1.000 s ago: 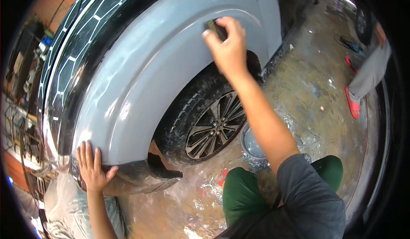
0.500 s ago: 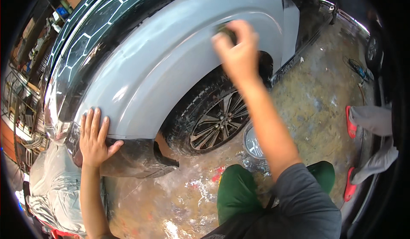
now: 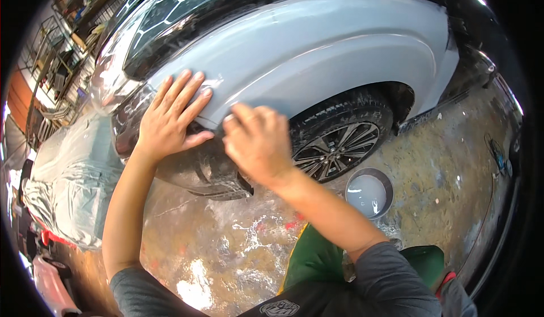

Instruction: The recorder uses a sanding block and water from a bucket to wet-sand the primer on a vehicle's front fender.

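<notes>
A grey, wet-looking car fender (image 3: 345, 62) curves above the front wheel (image 3: 334, 152). My left hand (image 3: 170, 118) lies flat with its fingers spread across the fender's front lower corner, where it meets the dark bumper (image 3: 190, 164). Just right of it, my right hand (image 3: 258, 141) presses on the fender near the wheel arch, fingers bent and slightly blurred. The small dark pad seen in that hand a moment ago is now hidden under the fingers.
A round bucket (image 3: 390, 195) of cloudy liquid stands on the wet, stained floor beside the wheel. Left of the car is a sheet-covered shape (image 3: 73, 175). At lower right another person's grey trouser leg (image 3: 458, 299) shows, and a cable (image 3: 497, 154) lies farther up.
My right hand has come down and left from the top of the wheel arch to beside my left hand. My left hand stays on the front corner. The view has shifted.
</notes>
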Available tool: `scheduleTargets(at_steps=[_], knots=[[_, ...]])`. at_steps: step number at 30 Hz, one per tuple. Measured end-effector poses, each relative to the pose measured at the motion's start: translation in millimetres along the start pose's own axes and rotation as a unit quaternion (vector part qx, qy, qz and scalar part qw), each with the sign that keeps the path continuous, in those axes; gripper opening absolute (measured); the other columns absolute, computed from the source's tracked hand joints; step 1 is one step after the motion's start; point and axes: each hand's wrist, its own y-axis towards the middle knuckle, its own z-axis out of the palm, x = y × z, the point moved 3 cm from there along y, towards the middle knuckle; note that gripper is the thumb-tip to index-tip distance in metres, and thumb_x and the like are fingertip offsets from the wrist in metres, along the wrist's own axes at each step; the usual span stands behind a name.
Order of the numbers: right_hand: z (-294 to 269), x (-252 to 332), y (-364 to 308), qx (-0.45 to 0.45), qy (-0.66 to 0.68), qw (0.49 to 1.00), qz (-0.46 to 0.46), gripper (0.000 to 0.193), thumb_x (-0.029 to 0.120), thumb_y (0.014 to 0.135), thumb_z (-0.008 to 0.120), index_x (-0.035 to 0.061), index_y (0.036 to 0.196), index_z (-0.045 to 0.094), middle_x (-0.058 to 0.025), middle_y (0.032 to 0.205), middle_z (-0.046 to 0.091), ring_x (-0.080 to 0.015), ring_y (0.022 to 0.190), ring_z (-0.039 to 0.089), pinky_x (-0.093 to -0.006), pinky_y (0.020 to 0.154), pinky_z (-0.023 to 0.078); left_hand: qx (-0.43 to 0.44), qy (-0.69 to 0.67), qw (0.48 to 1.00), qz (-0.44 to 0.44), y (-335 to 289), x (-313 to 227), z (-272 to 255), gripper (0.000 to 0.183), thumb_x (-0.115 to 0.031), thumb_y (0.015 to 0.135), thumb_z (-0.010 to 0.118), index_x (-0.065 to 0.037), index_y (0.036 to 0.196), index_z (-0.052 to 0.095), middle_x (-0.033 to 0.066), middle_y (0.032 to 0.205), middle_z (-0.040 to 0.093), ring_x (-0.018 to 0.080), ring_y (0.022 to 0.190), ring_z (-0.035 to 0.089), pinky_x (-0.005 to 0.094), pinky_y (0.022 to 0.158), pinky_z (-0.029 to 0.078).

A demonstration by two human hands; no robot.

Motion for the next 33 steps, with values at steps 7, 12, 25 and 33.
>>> scheduleTargets(at_steps=[7,12,25,33], knots=[[-60.7,-92.1,31.3,-0.16,-0.06,0.977,0.126,0.039,0.011,0.08,0.078,0.0033,0.113,0.06,-0.0169,0.125,0.059,-0.0361,0.111,0.054,-0.0493,0.096,0.04,-0.006,-0.004,1.0,-0.014,-5.8,0.4,-4.6,0.082,-0.061,0.085,0.067,-0.017,0.152,0.048,0.0078,0.161,0.041,0.0278,0.151,0.034,0.0473,0.126,0.022],[6.8,8.2,0.6,-0.023,-0.016,0.999,0.033,0.048,0.019,0.075,0.081,0.0099,0.116,0.06,-0.0117,0.129,0.057,-0.0347,0.11,0.055,-0.0506,0.094,0.041,-0.007,-0.015,1.0,-0.011,1.6,1.0,-2.6,0.085,-0.061,0.086,0.066,-0.012,0.153,0.046,0.008,0.162,0.04,0.0278,0.152,0.033,0.0472,0.126,0.022],[-149.8,-222.9,13.2,-0.208,-0.019,0.943,0.26,0.046,0.023,0.088,0.08,0.001,0.123,0.06,-0.0146,0.124,0.062,-0.0298,0.117,0.055,-0.0416,0.103,0.042,-0.013,-0.005,1.0,-0.017,-3.4,2.4,-3.9,0.089,-0.062,0.086,0.066,-0.007,0.153,0.044,0.0098,0.162,0.039,0.0279,0.151,0.034,0.0454,0.126,0.023],[-204.9,-295.1,-184.4,-0.027,-0.083,0.901,0.425,0.051,0.026,0.083,0.08,0.002,0.122,0.058,-0.0195,0.117,0.062,-0.0352,0.111,0.056,-0.0421,0.098,0.045,-0.071,0.016,0.997,-0.028,-10.2,4.8,3.4,0.098,-0.069,0.084,0.066,-0.001,0.151,0.044,0.0223,0.16,0.037,0.0393,0.152,0.03,0.0517,0.125,0.022]])
